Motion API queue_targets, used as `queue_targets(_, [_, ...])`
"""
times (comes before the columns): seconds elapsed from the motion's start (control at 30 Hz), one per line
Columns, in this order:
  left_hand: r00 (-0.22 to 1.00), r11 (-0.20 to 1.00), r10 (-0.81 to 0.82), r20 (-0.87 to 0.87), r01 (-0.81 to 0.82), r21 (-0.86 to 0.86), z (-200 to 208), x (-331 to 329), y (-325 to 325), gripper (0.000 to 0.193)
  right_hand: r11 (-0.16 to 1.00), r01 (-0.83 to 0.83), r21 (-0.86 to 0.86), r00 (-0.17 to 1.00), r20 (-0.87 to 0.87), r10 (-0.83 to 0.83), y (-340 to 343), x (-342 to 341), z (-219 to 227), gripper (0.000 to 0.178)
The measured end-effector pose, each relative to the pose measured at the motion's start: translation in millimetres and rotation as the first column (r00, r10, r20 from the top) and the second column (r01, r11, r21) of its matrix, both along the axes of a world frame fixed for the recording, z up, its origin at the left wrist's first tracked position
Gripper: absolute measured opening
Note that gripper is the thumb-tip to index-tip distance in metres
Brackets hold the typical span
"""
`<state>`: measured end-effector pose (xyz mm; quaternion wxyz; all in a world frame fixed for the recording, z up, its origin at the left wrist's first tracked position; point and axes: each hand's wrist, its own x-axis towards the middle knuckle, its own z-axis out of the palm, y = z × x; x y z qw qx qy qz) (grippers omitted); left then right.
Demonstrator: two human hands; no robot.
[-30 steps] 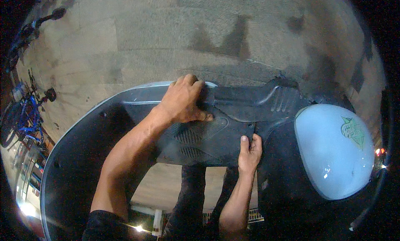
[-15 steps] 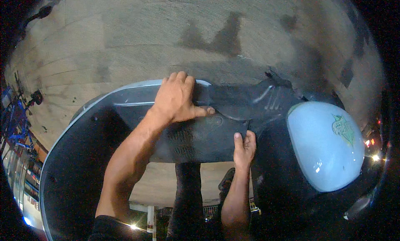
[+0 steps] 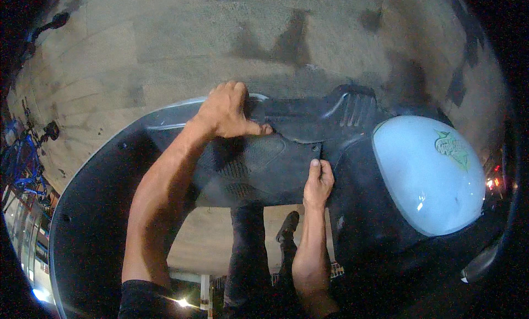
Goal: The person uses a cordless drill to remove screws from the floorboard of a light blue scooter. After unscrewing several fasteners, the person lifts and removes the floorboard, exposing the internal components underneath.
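Observation:
A scooter's black floor panel (image 3: 248, 164), with textured foot grips, stretches across the middle. Over its far edge, beside the pale blue side trim (image 3: 182, 105), the fingers of my left hand (image 3: 225, 112) are hooked, while the thumb lies along the panel's top; the fingertips are hidden. My right hand (image 3: 318, 186) is closed by the panel's near right corner, thumb on top and fingers curled at the edge. Just beyond that thumb a small screw hole (image 3: 315, 148) shows. A ribbed black plastic part (image 3: 352, 106) rises at the panel's far right end.
To the right is a glossy light blue body cover (image 3: 430, 175) with a green emblem. The dark front shield (image 3: 99, 203) curves round on the left. Stained paving (image 3: 193, 38) lies beyond the scooter. Blue bicycles (image 3: 27, 164) stand at far left. My legs (image 3: 247, 236) show below the panel.
My right thumb and fingers have closed together at the panel's corner, and the screw hole has come into sight. The ribbed part shows more clearly. My left hand keeps its hold; the view has shifted slightly.

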<state>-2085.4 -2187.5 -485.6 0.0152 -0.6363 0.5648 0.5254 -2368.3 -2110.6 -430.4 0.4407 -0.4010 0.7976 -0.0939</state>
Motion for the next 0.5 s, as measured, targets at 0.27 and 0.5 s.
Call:
queue_targets(0.27, [0.996, 0.999, 0.048, 0.079, -0.049, 0.012, 7, -13, 0, 0.091, 0.997, -0.065, -0.048, 0.997, 0.034, 0.067, -1, -6, -6, 0.025])
queue_targets(0.5, [0.987, 0.993, 0.102, 0.124, -0.095, -0.066, 15, -17, 6, 0.086, 0.993, -0.085, -0.08, 0.995, 0.036, 0.088, 4, -12, -8, 0.03])
